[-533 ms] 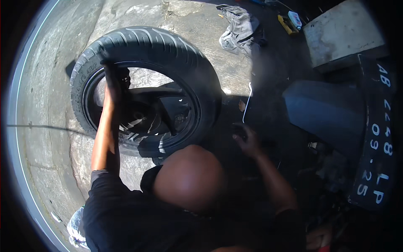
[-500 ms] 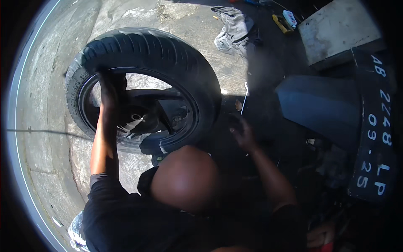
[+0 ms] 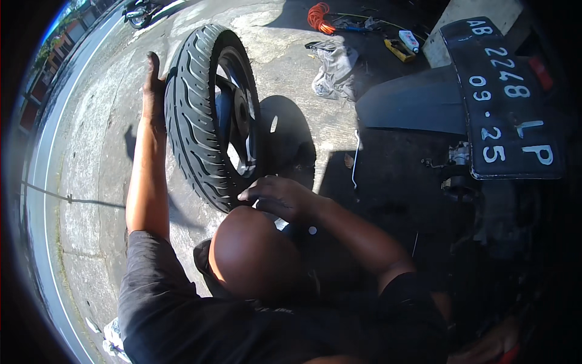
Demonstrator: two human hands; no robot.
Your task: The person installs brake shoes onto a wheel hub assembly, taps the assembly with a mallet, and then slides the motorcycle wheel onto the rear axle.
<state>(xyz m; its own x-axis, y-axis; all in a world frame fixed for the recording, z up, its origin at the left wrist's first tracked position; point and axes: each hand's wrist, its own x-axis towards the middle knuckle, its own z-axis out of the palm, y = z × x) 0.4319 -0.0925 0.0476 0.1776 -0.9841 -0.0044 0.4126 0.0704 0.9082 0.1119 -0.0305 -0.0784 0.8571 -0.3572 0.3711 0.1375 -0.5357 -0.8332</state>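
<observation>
A motorcycle wheel (image 3: 244, 112) with a black tyre (image 3: 197, 115) stands on edge in front of me, its tread facing left and its dark spoked rim facing right. Against the far left of the tread lies my left hand (image 3: 154, 91), open, with the thumb pointing up and the palm side toward the rubber. My right hand (image 3: 284, 198) is at the tyre's near end, its fingers stretched leftward and loosely bent. Its fingertips are beside the lower tread; whether they touch it is hard to tell. Nothing shows in either hand.
To the right, a motorcycle's rear mudguard (image 3: 412, 103) and number plate (image 3: 503, 103) jut in. A grey rag (image 3: 333, 70), a thin metal rod (image 3: 356, 159), an orange coiled hose (image 3: 320, 18) and a yellow tool (image 3: 399, 51) lie on the ground. A road (image 3: 54, 158) runs along the left.
The wheel has swung from showing its open rim to standing with its tread toward the left. My left hand went from the rim to the outer tread; my right hand came left to the tyre.
</observation>
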